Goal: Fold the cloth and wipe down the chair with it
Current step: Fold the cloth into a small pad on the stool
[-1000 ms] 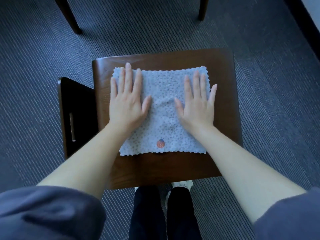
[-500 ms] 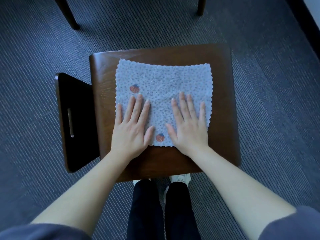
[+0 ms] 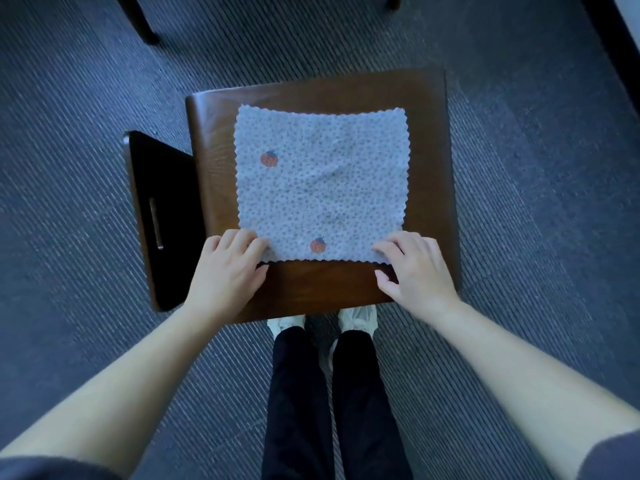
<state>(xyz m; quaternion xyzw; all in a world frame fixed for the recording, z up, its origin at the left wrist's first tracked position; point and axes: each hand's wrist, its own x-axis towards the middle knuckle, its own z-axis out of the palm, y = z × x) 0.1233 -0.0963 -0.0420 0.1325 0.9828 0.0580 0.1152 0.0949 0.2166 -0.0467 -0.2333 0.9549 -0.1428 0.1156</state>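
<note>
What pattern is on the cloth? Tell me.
Pale bluish cloth with small dark dots and two red fruit motifs; head view.

The cloth (image 3: 320,181) lies flat on the chair seat (image 3: 429,168). The backrest (image 3: 162,216) stands at the seat's left side. The left hand (image 3: 225,271) and right hand (image 3: 417,271) pinch the cloth's two near corners — feet (image 3: 358,315) on the floor (image 3: 536,271) before the seat.

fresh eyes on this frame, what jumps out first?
A pale dotted cloth with two red fruit prints lies spread flat in the middle of the dark wooden chair seat. The left hand and the right hand each pinch one of its near corners, on the person's side of the seat.
</note>
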